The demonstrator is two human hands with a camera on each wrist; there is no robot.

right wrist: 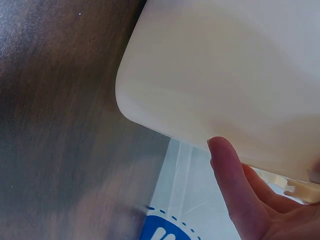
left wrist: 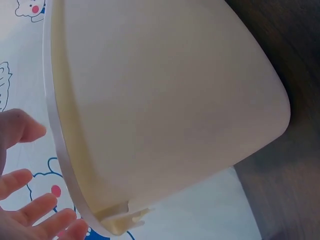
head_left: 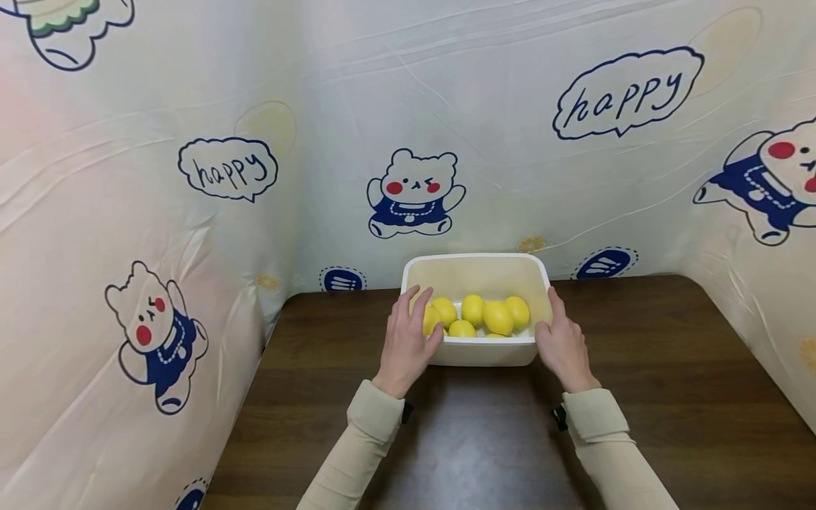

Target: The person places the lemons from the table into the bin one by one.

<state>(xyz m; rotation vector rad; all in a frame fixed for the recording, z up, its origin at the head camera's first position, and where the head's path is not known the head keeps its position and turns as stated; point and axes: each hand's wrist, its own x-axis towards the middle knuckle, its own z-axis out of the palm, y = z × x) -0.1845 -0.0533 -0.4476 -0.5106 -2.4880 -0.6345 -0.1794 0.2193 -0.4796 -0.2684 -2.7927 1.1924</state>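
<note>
A cream plastic bin [head_left: 484, 354] with a white rim stands near the table's back edge. Inside it lie several yellow lemons [head_left: 498, 318], partly hidden by the front wall and my left hand. My left hand [head_left: 408, 340] is over the bin's front left corner, fingers spread. The left wrist view shows those fingers [left wrist: 37, 210] apart, beside the rim and holding nothing. At the front right corner, my right hand [head_left: 564, 347] grips the bin, thumb at the front and fingers along the side. One straight finger [right wrist: 227, 172] lies against the bin's wall in the right wrist view.
The dark wooden table [head_left: 459, 439] extends to both sides of the bin and toward me. A pale cloth [head_left: 523, 142] printed with bears and lettering hangs behind the table and along both sides. A notched cream handle part [left wrist: 122, 217] shows at the bin's rim.
</note>
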